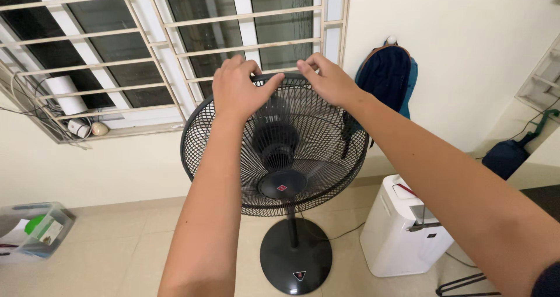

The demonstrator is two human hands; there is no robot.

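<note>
A black pedestal fan stands in front of me, its round wire grille [303, 157] tilted toward me and its round base [296, 256] on the tiled floor. My left hand [238, 87] grips the top rim of the grille, thumb over the front wires. My right hand [329, 78] rests on the same rim just to the right, fingers curled over the edge. The blades behind the grille are dark and hard to make out.
A white boxy appliance [402, 227] stands right of the fan base. A blue backpack [388, 75] hangs on the wall behind. A barred window [175, 34] fills the upper left. A clear plastic box [35, 230] sits on the floor at left.
</note>
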